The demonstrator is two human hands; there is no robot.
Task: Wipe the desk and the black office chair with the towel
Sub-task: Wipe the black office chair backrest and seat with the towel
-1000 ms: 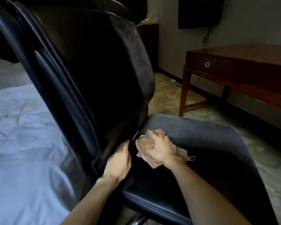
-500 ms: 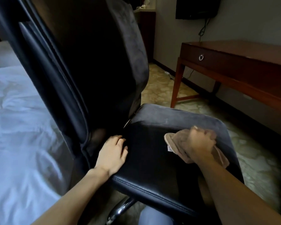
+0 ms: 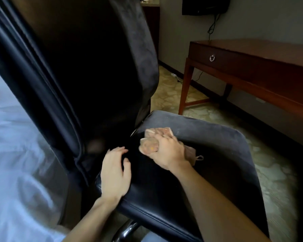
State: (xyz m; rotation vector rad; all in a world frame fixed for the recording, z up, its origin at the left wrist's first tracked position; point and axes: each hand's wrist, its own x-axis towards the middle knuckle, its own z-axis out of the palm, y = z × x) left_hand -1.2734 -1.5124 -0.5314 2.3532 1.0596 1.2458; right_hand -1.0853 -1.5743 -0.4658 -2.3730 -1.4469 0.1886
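White bedding (image 3: pixel 16 154) at left. Black office chair (image 3: pixel 208 172) centre; left hand (image 3: pixel 115 172) flat on near seat edge, fingers released. Right hand (image 3: pixel 168 152) clenched around tan towel (image 3: pixel 150 146), pressed on seat near backrest. Wooden desk (image 3: pixel 261 60) far right.

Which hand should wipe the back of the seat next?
Right. The right hand already grips the towel on the seat near the backrest; the left hand lies flat, steadying the chair.
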